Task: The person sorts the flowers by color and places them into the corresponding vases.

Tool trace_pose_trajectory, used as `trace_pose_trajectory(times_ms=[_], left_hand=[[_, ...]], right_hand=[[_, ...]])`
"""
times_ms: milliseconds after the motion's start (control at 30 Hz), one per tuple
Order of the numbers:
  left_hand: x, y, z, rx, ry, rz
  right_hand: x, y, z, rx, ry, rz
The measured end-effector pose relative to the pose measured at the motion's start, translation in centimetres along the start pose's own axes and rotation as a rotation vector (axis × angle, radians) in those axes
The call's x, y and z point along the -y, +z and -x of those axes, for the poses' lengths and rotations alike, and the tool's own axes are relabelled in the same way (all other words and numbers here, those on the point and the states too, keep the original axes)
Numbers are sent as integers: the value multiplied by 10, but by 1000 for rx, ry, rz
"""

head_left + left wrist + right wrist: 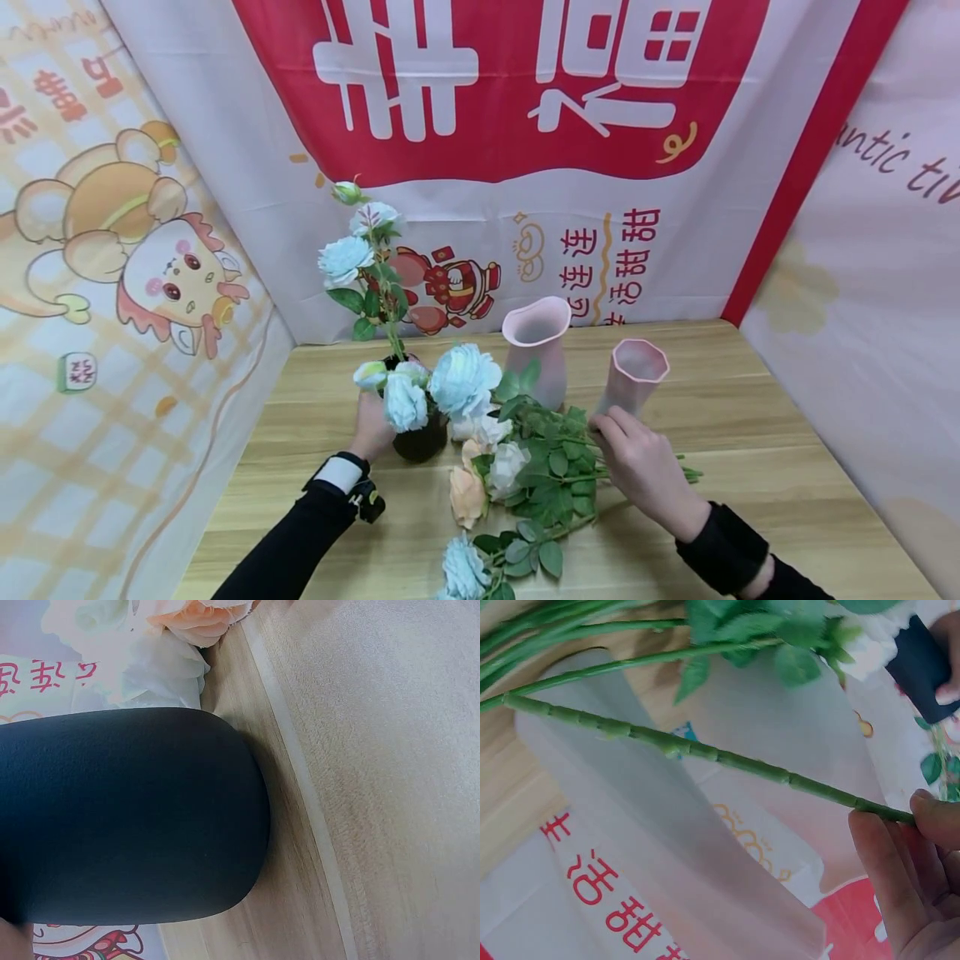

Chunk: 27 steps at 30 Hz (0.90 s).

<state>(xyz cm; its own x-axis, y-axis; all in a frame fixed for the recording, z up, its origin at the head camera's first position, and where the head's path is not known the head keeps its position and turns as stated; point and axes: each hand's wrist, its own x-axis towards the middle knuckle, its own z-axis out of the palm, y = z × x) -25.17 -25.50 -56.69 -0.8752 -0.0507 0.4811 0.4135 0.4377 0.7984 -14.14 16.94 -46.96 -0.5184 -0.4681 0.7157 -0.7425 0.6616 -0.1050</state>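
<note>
My left hand (372, 427) grips a dark vase (135, 817) near its upper part; blue blooms hide some of the fingers. Out of this vase rises a tall stem with pale blue roses (345, 260). Between thumb and fingertips, my right hand (645, 467) pinches a bare green stem (705, 752), held slantwise above other stems. Which bloom belongs to it, I cannot tell. Beneath and beside that hand lies a bunch of leafy stems (555, 458) with white roses (508, 468) and a peach rose (467, 496). Large blue roses (465, 379) overlap the dark vase's right side.
Behind the bunch stands a wavy-rimmed pink vase (542, 358). A smaller pink vase (637, 371) with an angular rim is just beyond my right hand. Another blue rose (463, 567) lies at the wooden table's (757, 467) near side. Printed cloths (480, 158) wall in the table.
</note>
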Motion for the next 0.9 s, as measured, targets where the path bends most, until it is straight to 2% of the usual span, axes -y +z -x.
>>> trace_pose_trajectory(times_ms=[33, 67, 133, 167, 300, 433, 533, 633, 800, 900], left_hand=[[-27, -2, -1, -9, -63, 75], [-45, -3, -1, -22, -88, 114], [-81, -6, -2, -14, -118, 131], [-88, -7, -4, -3, -162, 117], [-110, -10, -4, 9, -244, 156], [-94, -7, -4, 0, -270, 178], [-80, -4, -4, -12, -239, 175], [-76, -4, -4, -20, -194, 177], [-78, -4, -4, -17, -175, 153], [-91, -6, -3, -14, -177, 129]], right_hand=[[1, -1, -2, -9, 7, -15], [2, -2, -3, -16, 14, -28], [4, -3, -7, -33, 17, -50], [5, -3, -9, -42, 17, -62], [7, -3, -16, -86, 9, -84], [8, -2, -20, -123, 9, -108], [9, -3, -22, -126, 25, -143], [10, -3, -22, -117, 48, -190], [9, -3, -23, -145, 64, -256], [8, -2, -24, -183, 65, -283]])
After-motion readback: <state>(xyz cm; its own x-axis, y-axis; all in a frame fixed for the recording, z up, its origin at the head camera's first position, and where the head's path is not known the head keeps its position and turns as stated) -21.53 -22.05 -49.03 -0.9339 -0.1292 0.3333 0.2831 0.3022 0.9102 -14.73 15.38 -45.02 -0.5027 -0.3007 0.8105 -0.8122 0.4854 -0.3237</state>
